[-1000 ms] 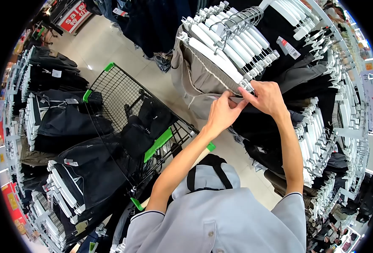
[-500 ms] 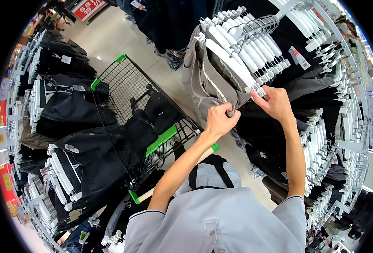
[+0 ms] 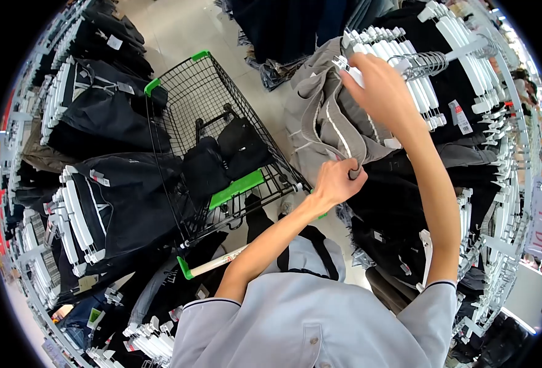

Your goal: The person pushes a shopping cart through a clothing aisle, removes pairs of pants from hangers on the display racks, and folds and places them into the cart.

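Note:
A pair of grey-brown trousers (image 3: 320,113) with a pale drawn waistband hangs at the front of the rack on my right. My left hand (image 3: 339,182) is closed on the near end of the waistband, thumb and fingers pinching the cloth. Farther up, my right hand (image 3: 381,92) is closed around a white clip hanger (image 3: 355,75) by its far clip, at the other end of the waistband. My right hand covers much of that hanger, so whether the clip still grips the cloth cannot be seen.
A black wire shopping cart (image 3: 188,92) with green corners stands on my left, a black bag (image 3: 243,144) in it. Racks of dark trousers (image 3: 114,116) line the left side. More white hangers (image 3: 467,55) crowd the right rack. Dark jeans (image 3: 283,30) hang ahead.
My right hand has moved from the hanger's near clip to its far clip. My left hand keeps the waistband and has shifted slightly right and down in view. The trousers' waist gapes wider.

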Demonstrator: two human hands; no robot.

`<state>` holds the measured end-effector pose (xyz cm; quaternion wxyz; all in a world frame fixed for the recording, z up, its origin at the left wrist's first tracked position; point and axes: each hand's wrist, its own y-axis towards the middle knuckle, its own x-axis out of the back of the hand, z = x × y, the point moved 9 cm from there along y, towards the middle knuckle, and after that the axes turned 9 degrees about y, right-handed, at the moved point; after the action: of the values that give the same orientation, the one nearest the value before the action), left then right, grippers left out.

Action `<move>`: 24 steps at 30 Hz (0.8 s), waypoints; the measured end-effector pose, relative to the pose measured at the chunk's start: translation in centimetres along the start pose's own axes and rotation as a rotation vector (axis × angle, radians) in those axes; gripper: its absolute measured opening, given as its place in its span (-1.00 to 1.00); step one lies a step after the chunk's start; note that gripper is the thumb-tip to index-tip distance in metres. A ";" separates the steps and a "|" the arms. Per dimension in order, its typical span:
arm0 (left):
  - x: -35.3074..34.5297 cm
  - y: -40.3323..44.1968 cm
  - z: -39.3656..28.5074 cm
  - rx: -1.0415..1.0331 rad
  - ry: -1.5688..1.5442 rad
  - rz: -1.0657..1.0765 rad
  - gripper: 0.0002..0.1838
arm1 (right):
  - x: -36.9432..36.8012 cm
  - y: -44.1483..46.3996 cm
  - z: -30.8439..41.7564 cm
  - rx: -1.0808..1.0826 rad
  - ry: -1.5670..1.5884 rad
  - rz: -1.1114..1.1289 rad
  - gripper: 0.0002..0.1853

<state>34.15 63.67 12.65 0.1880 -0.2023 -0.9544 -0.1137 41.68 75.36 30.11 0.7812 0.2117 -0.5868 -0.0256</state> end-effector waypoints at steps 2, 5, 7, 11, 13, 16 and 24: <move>0.0 -0.4 -0.1 -0.002 -0.050 -0.052 -0.70 | -6.9 2.5 -4.3 -0.141 -0.214 0.288 -0.61; 0.0 -0.8 -0.4 -0.071 -0.039 -0.094 -0.71 | -11.3 4.4 -7.6 -0.297 -0.329 0.454 -0.50; 0.1 -1.3 0.0 -0.051 -0.065 -0.078 -0.69 | -12.8 4.8 -9.0 -0.362 -0.380 0.495 -0.41; 1.5 -1.7 0.5 -0.057 -0.128 -0.109 -0.67 | -13.0 5.1 -9.4 -0.267 -0.439 0.507 -0.29; 2.1 -1.6 0.6 -0.063 -0.131 -0.106 -0.66 | -12.5 4.9 -8.7 -0.081 -0.443 0.457 -0.28; 2.9 -1.6 0.5 -0.068 -0.139 -0.117 -0.64 | -12.9 4.3 -8.6 0.081 -0.404 0.362 -0.32; 3.0 -1.9 1.7 -0.005 -0.126 -0.092 -0.66 | -10.3 4.9 -8.7 -0.078 -0.216 0.180 -0.34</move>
<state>30.20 63.52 12.04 0.1218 -0.1654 -0.9723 -0.1119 45.51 85.43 20.59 0.7203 0.1236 -0.6825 -0.0006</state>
